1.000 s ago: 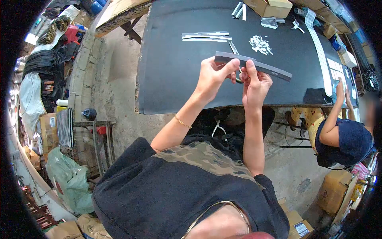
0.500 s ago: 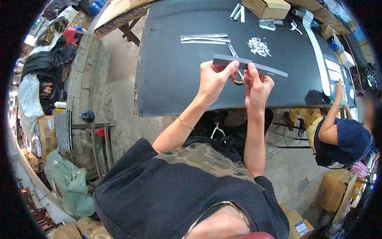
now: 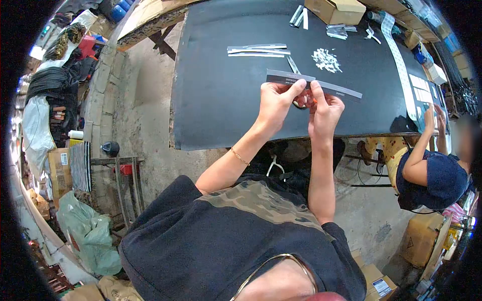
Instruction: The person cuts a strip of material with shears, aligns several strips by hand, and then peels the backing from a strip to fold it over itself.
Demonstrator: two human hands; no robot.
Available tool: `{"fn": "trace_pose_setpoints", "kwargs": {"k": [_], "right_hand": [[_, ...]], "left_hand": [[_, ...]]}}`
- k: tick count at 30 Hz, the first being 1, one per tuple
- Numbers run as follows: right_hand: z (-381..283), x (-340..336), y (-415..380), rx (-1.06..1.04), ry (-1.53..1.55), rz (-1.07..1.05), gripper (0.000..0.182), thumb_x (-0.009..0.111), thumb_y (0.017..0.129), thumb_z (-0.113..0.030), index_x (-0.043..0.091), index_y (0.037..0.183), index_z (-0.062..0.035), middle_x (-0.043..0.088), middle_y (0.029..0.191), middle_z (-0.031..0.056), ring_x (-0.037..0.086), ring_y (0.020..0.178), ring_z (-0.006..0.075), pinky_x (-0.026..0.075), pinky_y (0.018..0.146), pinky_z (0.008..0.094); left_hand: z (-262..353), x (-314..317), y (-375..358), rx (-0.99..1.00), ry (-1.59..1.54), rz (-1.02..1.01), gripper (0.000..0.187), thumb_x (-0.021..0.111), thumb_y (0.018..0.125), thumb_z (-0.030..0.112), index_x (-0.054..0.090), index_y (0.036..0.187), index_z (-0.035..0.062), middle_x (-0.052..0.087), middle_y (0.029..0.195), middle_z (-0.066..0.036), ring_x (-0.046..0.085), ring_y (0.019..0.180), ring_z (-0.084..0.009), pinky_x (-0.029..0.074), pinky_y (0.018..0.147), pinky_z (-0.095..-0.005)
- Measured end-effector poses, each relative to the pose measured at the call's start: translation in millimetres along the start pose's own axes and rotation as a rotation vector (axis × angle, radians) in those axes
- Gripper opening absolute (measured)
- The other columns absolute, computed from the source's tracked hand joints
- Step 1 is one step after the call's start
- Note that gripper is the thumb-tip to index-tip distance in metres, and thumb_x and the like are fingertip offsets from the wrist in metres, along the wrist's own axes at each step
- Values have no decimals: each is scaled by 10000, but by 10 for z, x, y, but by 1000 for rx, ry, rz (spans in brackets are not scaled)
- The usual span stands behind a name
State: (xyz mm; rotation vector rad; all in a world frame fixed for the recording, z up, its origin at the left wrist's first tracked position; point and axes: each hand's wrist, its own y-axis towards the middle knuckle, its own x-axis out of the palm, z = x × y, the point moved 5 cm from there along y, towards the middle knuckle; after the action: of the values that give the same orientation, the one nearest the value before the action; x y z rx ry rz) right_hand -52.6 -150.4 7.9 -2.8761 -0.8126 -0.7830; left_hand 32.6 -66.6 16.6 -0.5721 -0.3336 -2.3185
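Above the near part of the tabletop [image 3: 216,108], the left hand [image 3: 273,105] and the right hand [image 3: 325,113] share a dark strip [image 3: 336,90] with pale lettering (too small to read). Each grip pinches it, thumbs close together near the middle and fingers behind, probably to steady that spot while both ends stay free. Whether it is one length or two overlapping pieces, I cannot tell. Just past it, the scissors [image 3: 292,64] show a blade pointing away, their handles hidden by the hands, presumably placed within easy reach. Farther out, slim strips [image 3: 258,51] lie roughly side by side, perhaps for simple picking up, and white scraps [image 3: 326,60] sit heaped apart, to their right. Near the far edge stands a cardboard box [image 3: 334,11]; a long white band [image 3: 399,65] runs down the right side, and beyond it are a co-worker's hands [image 3: 429,119].
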Motion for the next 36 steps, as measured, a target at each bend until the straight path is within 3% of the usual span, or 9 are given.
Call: {"fn": "trace_pose_setpoints", "kwargs": {"k": [4,7,9,12,18,25,28,31,36], "right_hand": [[-1,-2,5,0,-10,-9,102,661,846,-77,675,889,14,587,649,12,485,531,65,372,478,217],[-38,74,-16,54,79,-113,203,657,834,-36,625,1027,19,612,735,33,515,578,72,403,501,219],[-162,185,-46,-29,105,-259,364,654,811,22,544,1158,3,622,835,49,544,638,78,427,527,224],[-114,57,30,-36,36,-311,451,669,789,46,505,1204,-16,628,902,54,578,707,86,458,568,223],[-15,-67,116,-39,13,-369,384,688,794,22,549,1150,-14,644,881,42,607,762,86,503,654,219],[22,-95,139,-75,16,-359,347,702,778,29,581,1101,-9,645,870,33,610,751,81,507,656,216],[21,-95,143,-64,23,-372,348,710,767,35,589,1090,-8,645,875,33,612,765,81,506,670,215],[-17,-57,126,-62,22,-376,353,705,772,31,582,1101,-9,645,881,39,616,780,89,508,682,222],[-43,45,27,-37,135,-359,301,654,847,-57,554,1118,29,639,873,77,620,764,126,515,666,276]], "left_hand": [[10,-1,-5,1,13,33,140,633,862,84,673,885,-47,669,769,-90,575,596,-119,460,537,-256],[37,-7,-4,15,29,45,130,628,862,80,670,853,-43,660,745,-86,572,588,-119,460,528,-257],[72,-4,-7,6,-2,63,124,629,860,72,665,815,-38,650,724,-81,571,578,-119,459,518,-259],[95,-11,-18,5,-4,71,121,634,857,68,663,797,-33,644,714,-79,570,572,-121,459,513,-259],[133,17,-39,28,-21,84,127,616,861,50,661,787,-42,633,671,-56,564,544,-90,464,504,-233],[134,19,-47,18,-25,54,112,638,855,68,663,803,-28,649,730,-83,577,589,-124,459,516,-258],[137,15,-54,28,-31,71,134,616,859,52,659,782,-48,635,670,-62,573,549,-98,474,518,-240],[131,16,-59,19,-33,42,113,642,855,73,667,819,-31,655,741,-88,580,590,-125,467,530,-264],[134,29,-73,24,-27,66,124,623,859,59,675,811,-44,647,686,-65,570,562,-91,470,525,-232]]}}
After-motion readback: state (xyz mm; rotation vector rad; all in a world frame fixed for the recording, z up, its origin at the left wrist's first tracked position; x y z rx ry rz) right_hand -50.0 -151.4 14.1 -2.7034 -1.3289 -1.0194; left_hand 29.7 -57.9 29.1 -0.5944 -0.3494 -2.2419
